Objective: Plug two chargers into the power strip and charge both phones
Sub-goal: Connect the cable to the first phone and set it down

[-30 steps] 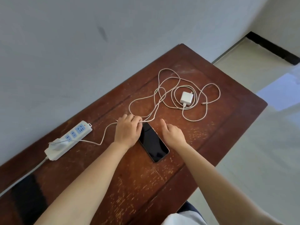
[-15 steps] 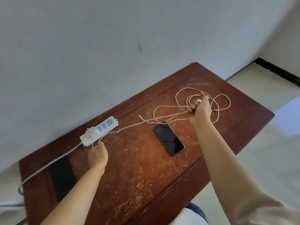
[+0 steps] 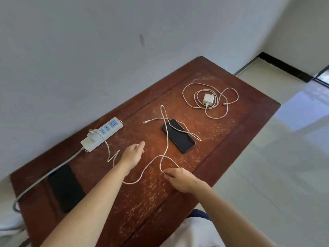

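Note:
A white power strip (image 3: pixel 105 133) lies at the table's left by the wall, with one white charger (image 3: pixel 91 137) plugged into its near end. That charger's cable (image 3: pixel 166 141) snakes right, crosses a black phone (image 3: pixel 178 137) lying face up mid-table, and ends in a free plug (image 3: pixel 145 122). My right hand (image 3: pixel 179 179) pinches this cable near the front edge. My left hand (image 3: pixel 132 154) hovers flat and open left of the phone. A second white charger (image 3: pixel 208 99) sits unplugged inside its coiled cable (image 3: pixel 216 107) at the far right. A second black phone (image 3: pixel 66 188) lies at the near left.
The worn brown wooden table (image 3: pixel 249 111) stands against a grey wall. The strip's grey cord (image 3: pixel 44 177) runs off the table's left end. Pale tiled floor (image 3: pixel 284 157) lies beyond the right edge.
My right hand has drawn the plugged charger's cable away from the far coil toward the front edge, leaving it across the phone. My left hand has let go and moved right, opening flat.

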Motion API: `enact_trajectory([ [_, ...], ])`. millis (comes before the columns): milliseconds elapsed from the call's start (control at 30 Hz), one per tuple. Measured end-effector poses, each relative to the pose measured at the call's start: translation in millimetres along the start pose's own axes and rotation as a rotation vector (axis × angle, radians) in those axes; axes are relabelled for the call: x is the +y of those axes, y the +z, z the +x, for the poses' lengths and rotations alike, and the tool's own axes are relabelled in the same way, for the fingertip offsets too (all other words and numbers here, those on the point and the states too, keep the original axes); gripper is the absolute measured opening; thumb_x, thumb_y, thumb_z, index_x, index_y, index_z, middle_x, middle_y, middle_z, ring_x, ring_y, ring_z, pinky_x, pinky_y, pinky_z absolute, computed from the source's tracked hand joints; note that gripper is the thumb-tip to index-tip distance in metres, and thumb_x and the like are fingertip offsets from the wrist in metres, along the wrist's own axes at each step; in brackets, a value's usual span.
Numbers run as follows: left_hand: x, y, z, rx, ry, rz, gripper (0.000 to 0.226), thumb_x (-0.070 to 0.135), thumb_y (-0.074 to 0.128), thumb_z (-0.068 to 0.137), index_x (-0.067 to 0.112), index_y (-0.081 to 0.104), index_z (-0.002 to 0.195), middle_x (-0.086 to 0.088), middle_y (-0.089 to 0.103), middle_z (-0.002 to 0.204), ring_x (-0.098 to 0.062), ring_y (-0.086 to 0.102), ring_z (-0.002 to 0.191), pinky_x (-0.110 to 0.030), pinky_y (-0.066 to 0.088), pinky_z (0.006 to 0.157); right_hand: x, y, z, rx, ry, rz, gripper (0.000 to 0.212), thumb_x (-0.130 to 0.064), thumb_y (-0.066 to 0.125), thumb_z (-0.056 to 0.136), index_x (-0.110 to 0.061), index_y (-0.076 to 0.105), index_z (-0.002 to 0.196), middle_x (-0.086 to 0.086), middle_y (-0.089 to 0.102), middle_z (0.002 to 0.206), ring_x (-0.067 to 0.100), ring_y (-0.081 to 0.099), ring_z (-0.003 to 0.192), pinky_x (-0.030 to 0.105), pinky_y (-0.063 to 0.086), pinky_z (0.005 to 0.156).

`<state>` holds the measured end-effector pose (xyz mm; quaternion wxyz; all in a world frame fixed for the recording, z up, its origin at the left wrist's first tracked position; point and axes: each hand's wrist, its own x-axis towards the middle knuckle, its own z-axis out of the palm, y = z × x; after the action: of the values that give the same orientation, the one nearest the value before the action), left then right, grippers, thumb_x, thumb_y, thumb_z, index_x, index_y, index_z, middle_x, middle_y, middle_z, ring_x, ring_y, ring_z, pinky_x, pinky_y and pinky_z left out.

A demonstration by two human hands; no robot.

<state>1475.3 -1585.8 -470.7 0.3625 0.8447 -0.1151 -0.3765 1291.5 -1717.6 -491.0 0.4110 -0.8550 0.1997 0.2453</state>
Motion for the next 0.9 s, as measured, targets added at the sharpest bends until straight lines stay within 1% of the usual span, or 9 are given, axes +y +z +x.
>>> enact_trajectory([
  [100, 7.8, 22.8, -2.7, -0.172, -0.029, -0.056, 0.050, 0.061, 0.039, 0.098, 0.022, 0.063, 0.118, 0.000, 0.063, 0.126, -0.023, 0.054, 0.121, -0.044, 0.041, 0.105, 5.9, 7.2, 0.3, -0.049, -0.003, -0.007, 0.036, -0.038, 0.039, 0.105, -0.030, 0.062, 0.132, -0.006, 0.067, 0.129, 0.019, 0.061, 0.116, 0.039, 0.048, 0.102],
  [200, 15.8, 34.7, -5.9, -0.295, -0.092, -0.281, 0.054, 0.061, 0.033, 0.100, 0.023, 0.058, 0.129, 0.002, 0.071, 0.121, -0.022, 0.060, 0.119, -0.042, 0.041, 0.101, 12.7, 9.2, 3.8, -0.071, -0.003, -0.037, 0.037, -0.035, 0.041, 0.104, -0.029, 0.064, 0.132, -0.005, 0.067, 0.133, 0.019, 0.060, 0.119, 0.038, 0.047, 0.104],
  [333, 19.5, 26.2, -0.7, -0.327, -0.265, -0.890, 0.061, 0.062, 0.039, 0.097, 0.012, 0.058, 0.128, -0.007, 0.066, 0.085, -0.026, 0.065, 0.089, -0.046, 0.051, 0.095, 19.4, 7.5, 7.1, -0.095, -0.021, -0.073, 0.037, -0.034, 0.040, 0.104, -0.032, 0.064, 0.133, -0.009, 0.065, 0.135, 0.016, 0.060, 0.121, 0.036, 0.048, 0.104],
  [400, 19.5, 15.5, 2.4, -0.344, -0.271, -1.005, 0.067, 0.067, 0.045, 0.093, 0.010, 0.063, 0.125, -0.007, 0.058, 0.079, -0.020, 0.059, 0.071, -0.042, 0.059, 0.078, 21.0, 8.0, 8.1, -0.092, -0.043, -0.128, 0.037, -0.034, 0.040, 0.104, -0.034, 0.064, 0.131, -0.011, 0.066, 0.134, 0.015, 0.060, 0.120, 0.034, 0.048, 0.103],
  [500, 18.2, 4.2, 9.3, -0.288, -0.204, -0.782, 0.062, 0.067, 0.050, 0.090, 0.016, 0.065, 0.123, -0.004, 0.065, 0.090, -0.014, 0.053, 0.065, -0.029, 0.050, 0.058, 19.4, 5.5, 10.4, -0.057, -0.058, -0.197, 0.039, -0.037, 0.038, 0.100, -0.034, 0.066, 0.127, -0.010, 0.069, 0.129, 0.017, 0.063, 0.115, 0.035, 0.050, 0.098],
  [633, 5.4, 6.3, 16.6, -0.271, -0.056, -0.051, 0.056, 0.067, 0.048, 0.091, 0.023, 0.060, 0.125, 0.002, 0.069, 0.113, -0.016, 0.063, 0.088, -0.031, 0.051, 0.072, 14.5, -6.7, 16.7, -0.047, -0.060, -0.206, 0.044, -0.041, 0.036, 0.094, -0.018, 0.074, 0.093, 0.001, 0.074, 0.103, 0.022, 0.064, 0.090, 0.036, 0.052, 0.080],
  [733, -18.4, 20.7, 20.3, -0.198, -0.049, 0.241, 0.054, 0.053, 0.059, 0.092, 0.019, 0.053, 0.134, -0.004, 0.061, 0.123, -0.021, 0.060, 0.108, -0.035, 0.049, 0.090, 19.7, -37.5, 29.0, 0.182, 0.077, -0.191, 0.037, -0.040, 0.039, 0.094, -0.017, 0.063, 0.078, 0.006, 0.070, 0.088, 0.029, 0.064, 0.080, 0.033, 0.048, 0.069],
  [800, -32.7, 25.2, 20.4, -0.060, -0.029, 0.405, 0.050, 0.047, 0.060, 0.092, 0.021, 0.053, 0.135, -0.008, 0.055, 0.128, -0.024, 0.055, 0.116, -0.040, 0.047, 0.098, 24.5, -68.9, 44.5, 0.371, 0.146, -0.168, 0.033, -0.035, 0.040, 0.095, -0.017, 0.064, 0.080, 0.007, 0.070, 0.088, 0.032, 0.065, 0.081, 0.033, 0.044, 0.067],
  [900, -48.2, 27.2, 17.2, 0.025, -0.008, 0.438, 0.046, 0.045, 0.056, 0.094, 0.028, 0.052, 0.136, -0.008, 0.048, 0.133, -0.027, 0.047, 0.124, -0.044, 0.044, 0.103, 21.3, -115.1, 82.4, 0.522, 0.152, -0.214, 0.031, -0.029, 0.043, 0.097, -0.016, 0.071, 0.102, 0.010, 0.070, 0.104, 0.034, 0.066, 0.091, 0.035, 0.045, 0.071],
])
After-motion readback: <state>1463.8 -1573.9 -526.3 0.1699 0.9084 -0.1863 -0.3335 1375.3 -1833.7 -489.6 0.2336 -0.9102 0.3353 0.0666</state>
